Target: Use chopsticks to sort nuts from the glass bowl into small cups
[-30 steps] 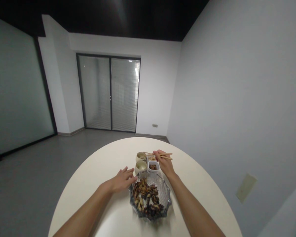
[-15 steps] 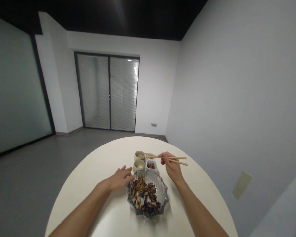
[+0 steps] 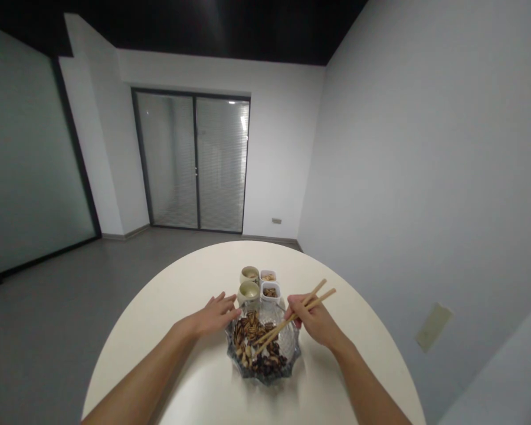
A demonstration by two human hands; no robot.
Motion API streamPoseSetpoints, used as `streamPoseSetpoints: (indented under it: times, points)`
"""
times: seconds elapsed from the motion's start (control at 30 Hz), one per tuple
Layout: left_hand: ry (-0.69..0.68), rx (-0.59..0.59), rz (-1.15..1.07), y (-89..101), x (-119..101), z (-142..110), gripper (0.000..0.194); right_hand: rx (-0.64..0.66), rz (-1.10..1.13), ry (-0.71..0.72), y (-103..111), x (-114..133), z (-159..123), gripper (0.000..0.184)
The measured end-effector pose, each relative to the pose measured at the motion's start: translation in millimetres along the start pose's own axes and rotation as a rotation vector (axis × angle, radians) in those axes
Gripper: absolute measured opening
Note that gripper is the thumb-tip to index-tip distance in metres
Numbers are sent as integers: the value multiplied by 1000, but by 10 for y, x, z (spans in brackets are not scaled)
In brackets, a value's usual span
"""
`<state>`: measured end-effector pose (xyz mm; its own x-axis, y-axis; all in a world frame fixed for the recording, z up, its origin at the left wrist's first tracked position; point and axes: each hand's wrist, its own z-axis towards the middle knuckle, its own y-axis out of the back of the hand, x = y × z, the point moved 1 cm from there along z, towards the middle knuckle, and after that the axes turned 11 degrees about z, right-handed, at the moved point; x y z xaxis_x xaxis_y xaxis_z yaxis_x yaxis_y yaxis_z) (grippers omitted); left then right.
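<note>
A cut-glass bowl (image 3: 292,348) full of mixed dark and pale nuts sits on the round white table (image 3: 194,378) in front of me. My right hand (image 3: 312,320) is closed on a pair of wooden chopsticks (image 3: 292,319), whose tips reach down among the nuts. My left hand (image 3: 215,314) lies flat on the table with fingers spread, its fingertips touching the bowl's left rim. Beyond the bowl stand two round cream cups (image 3: 249,290) and two small square white dishes (image 3: 270,290) with nuts inside.
The table's far edge (image 3: 248,245) curves just past the small dishes. A white wall runs close on the right. Grey floor and a glass sliding door (image 3: 194,162) lie beyond the table.
My right hand has drawn back from over the small dishes to the glass bowl, and the chopsticks have swung from level to pointing down into the nuts. The left hand has stayed put.
</note>
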<state>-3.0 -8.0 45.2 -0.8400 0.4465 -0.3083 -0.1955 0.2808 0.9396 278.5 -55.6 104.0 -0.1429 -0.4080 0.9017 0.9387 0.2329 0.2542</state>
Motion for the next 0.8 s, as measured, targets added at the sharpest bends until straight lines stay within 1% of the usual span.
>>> streamPoseSetpoints:
  times: [0.2,0.4,0.6,0.8]
  points:
    - [-9,3,13,7,-6,2,67,79,-45,-12,-72,-38,3,61]
    - [-10,-13,-4,6,7,0,68,59,-43,1,-70,-42,20,59]
    - [-9,-11,10,7,3,6,65,42,-33,-6,-45,-66,17,59]
    - [0,-12,6,-2,17,17,65,94,-54,9,-84,-47,17,54]
